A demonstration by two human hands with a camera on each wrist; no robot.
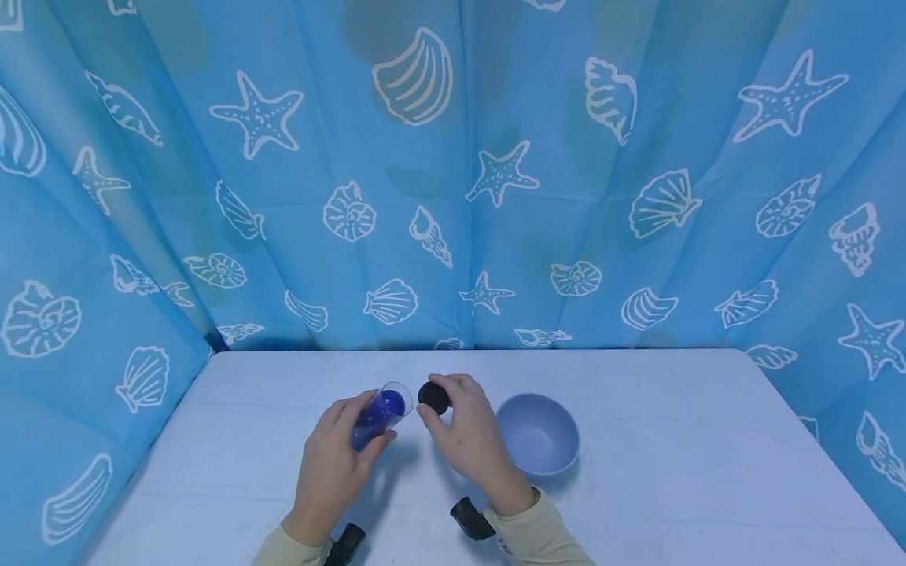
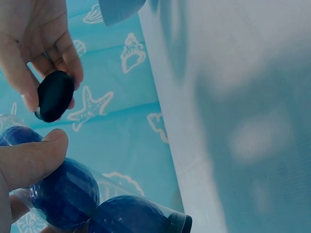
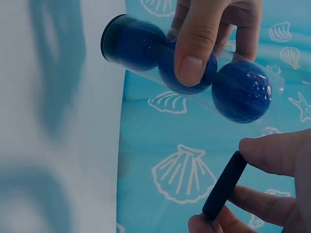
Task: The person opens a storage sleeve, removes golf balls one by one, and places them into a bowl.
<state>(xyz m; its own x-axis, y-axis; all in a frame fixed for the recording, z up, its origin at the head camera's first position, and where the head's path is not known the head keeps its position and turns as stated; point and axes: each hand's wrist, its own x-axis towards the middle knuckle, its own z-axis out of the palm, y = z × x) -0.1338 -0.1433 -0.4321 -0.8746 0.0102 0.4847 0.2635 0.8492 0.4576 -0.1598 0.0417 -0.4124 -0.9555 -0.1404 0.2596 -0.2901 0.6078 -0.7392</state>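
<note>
A clear plastic tube (image 3: pixel 146 73) with three dimpled blue balls (image 3: pixel 241 92) lined up inside is gripped by my left hand (image 1: pixel 336 464). Its open mouth tilts up and to the right in the head view, while a dark cap closes the other end. Between thumb and fingers my right hand (image 1: pixel 470 436) pinches a round black lid (image 1: pixel 434 398), held a short way from the mouth. Seen edge-on in the right wrist view, the lid (image 3: pixel 224 187) is a thin disc, apart from the tube.
A blue-grey bowl (image 1: pixel 538 434) stands on the white table (image 1: pixel 672 440), just right of my right hand. Behind the table hangs a blue curtain (image 1: pixel 439 173) with white shells and starfish. Black wrist devices (image 1: pixel 472 519) sit at both sleeves.
</note>
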